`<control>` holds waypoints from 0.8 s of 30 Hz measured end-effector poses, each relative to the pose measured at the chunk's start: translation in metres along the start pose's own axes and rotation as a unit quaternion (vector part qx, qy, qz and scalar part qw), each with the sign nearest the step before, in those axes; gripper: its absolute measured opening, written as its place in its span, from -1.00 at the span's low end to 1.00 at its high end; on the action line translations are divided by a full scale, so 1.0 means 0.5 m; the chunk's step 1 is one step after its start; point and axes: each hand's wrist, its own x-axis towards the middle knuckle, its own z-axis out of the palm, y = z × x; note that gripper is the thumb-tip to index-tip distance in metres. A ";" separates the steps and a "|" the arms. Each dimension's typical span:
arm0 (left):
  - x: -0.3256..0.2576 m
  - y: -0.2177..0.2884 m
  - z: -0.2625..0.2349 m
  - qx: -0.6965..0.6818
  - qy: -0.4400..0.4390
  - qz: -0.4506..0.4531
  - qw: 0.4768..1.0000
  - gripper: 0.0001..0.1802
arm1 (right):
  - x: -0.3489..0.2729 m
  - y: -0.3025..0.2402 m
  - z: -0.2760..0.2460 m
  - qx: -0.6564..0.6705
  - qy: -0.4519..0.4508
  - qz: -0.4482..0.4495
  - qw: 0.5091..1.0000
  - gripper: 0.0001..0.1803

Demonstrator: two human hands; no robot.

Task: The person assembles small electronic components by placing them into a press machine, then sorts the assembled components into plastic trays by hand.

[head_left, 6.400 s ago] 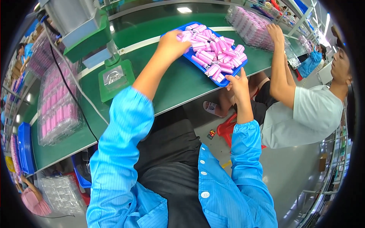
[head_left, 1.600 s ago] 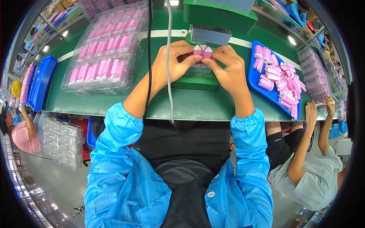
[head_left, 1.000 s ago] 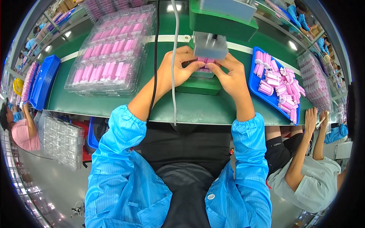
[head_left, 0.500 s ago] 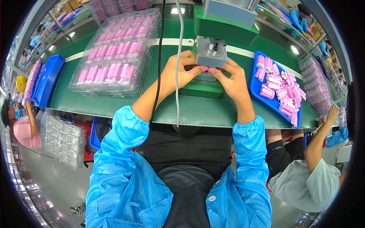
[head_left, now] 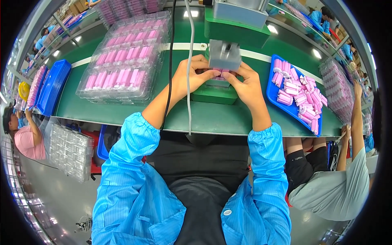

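Observation:
My left hand (head_left: 193, 78) and my right hand (head_left: 246, 83) meet at a small green bench press (head_left: 214, 96). Between my thumbs and fingertips is a pink battery pack (head_left: 221, 71), sitting at the grey fixture under the press's metal block (head_left: 225, 60). Both hands are closed on it, one from each side. The block hides most of the pack and some of my fingertips; its top is smeared by motion. Right of my right hand, a blue tray (head_left: 281, 103) holds a loose heap of similar pink packs (head_left: 303, 94).
Clear plastic trays (head_left: 118, 96) with rows of pink packs stand stacked on the green bench (head_left: 163, 116) at left. A black cable (head_left: 170, 73) and a grey cable (head_left: 190, 45) hang across my left forearm. Blue trays (head_left: 52, 92) lean at far left. A co-worker (head_left: 326, 196) sits at right.
The press's metal block has shifted slightly and is now blurred, with a little more pink showing beneath it. My hands keep nearly the same hold. The co-worker at right has stretched an arm forward.

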 end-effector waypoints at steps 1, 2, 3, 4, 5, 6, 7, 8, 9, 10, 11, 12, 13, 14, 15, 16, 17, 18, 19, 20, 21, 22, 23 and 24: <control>0.001 0.006 -0.004 0.003 -0.002 -0.023 1.000 -0.73 | 0.001 -0.004 0.001 0.003 -0.002 -0.004 1.000 -0.80; 0.001 0.011 -0.004 0.007 0.003 -0.022 1.000 -0.73 | -0.001 -0.008 0.000 -0.011 0.005 -0.013 1.000 -0.80; 0.005 0.017 -0.006 0.014 0.013 0.023 1.000 -0.72 | 0.005 -0.012 0.003 -0.021 0.011 -0.026 0.999 -0.80; 0.009 0.023 -0.007 0.022 0.022 0.068 0.997 -0.71 | 0.004 -0.002 0.006 0.019 0.034 -0.012 0.999 -0.80; 0.017 0.025 -0.007 0.002 0.014 0.042 0.999 -0.67 | 0.005 0.002 0.000 0.029 0.056 -0.010 0.998 -0.81; 0.019 0.047 -0.023 0.092 0.010 0.097 0.991 -0.60 | 0.003 0.008 -0.007 0.041 0.076 -0.006 0.996 -0.82; 0.017 0.063 -0.053 0.177 0.034 0.137 0.974 -0.56 | 0.003 -0.001 -0.017 0.050 0.103 0.013 0.993 -0.82; 0.010 0.073 -0.082 0.261 0.056 0.172 0.948 -0.52 | -0.001 -0.007 -0.031 0.060 0.127 0.034 0.989 -0.82; -0.012 0.079 -0.118 0.333 0.082 0.148 0.928 -0.51 | -0.012 0.008 -0.059 -0.004 0.166 0.021 0.986 -0.82; -0.036 0.088 -0.159 0.400 0.107 0.125 0.901 -0.50 | -0.023 0.023 -0.103 -0.070 0.208 0.005 0.976 -0.83; -0.061 0.099 -0.200 0.415 0.127 0.072 0.898 -0.46 | -0.034 0.037 -0.149 -0.170 0.237 -0.029 0.956 -0.82; -0.097 0.100 -0.231 0.425 0.135 0.062 0.893 -0.46 | -0.046 -0.009 -0.174 -0.240 0.258 -0.050 0.935 -0.80; -0.131 0.106 -0.249 0.432 0.130 0.028 0.892 -0.44 | -0.068 -0.003 -0.226 -0.283 0.304 -0.027 0.909 -0.74; -0.165 0.113 -0.264 0.437 0.127 -0.006 0.890 -0.42 | -0.088 0.004 -0.274 -0.360 0.321 0.015 0.876 -0.65; -0.202 0.095 -0.275 0.459 0.106 -0.062 0.880 -0.52 | -0.092 -0.005 -0.288 -0.390 0.326 -0.012 0.861 -0.56; -0.215 0.096 -0.281 0.466 0.111 -0.071 0.875 -0.52 | -0.092 -0.006 -0.283 -0.404 0.341 -0.009 0.849 -0.53; -0.224 0.099 -0.285 0.453 0.111 -0.072 0.882 -0.60 | -0.091 -0.001 -0.268 -0.394 0.333 -0.017 0.856 -0.54; -0.236 0.098 -0.287 0.435 0.113 -0.072 0.890 -0.68 | -0.091 -0.001 -0.250 -0.390 0.325 -0.028 0.861 -0.54; -0.226 0.106 -0.299 0.404 0.166 -0.034 0.899 -0.80 | -0.094 -0.011 -0.225 -0.390 0.321 -0.029 0.862 -0.54; -0.209 0.117 -0.324 0.385 0.232 0.000 0.893 -0.76 | -0.096 -0.023 -0.193 -0.380 0.298 -0.026 0.875 -0.54; -0.190 0.133 -0.357 0.364 0.295 0.035 0.883 -0.71 | -0.102 -0.035 -0.167 -0.368 0.275 -0.021 0.888 -0.55; -0.176 0.157 -0.397 0.325 0.362 0.050 0.872 -0.70 | -0.109 -0.041 -0.146 -0.365 0.271 -0.022 0.890 -0.55; -0.163 0.209 -0.415 0.300 0.416 -0.023 0.858 -0.72 | -0.120 -0.047 -0.132 -0.358 0.267 -0.029 0.894 -0.55; -0.172 0.241 -0.473 0.313 0.448 -0.042 0.837 -0.71 | -0.127 -0.049 -0.119 -0.344 0.260 -0.040 0.902 -0.55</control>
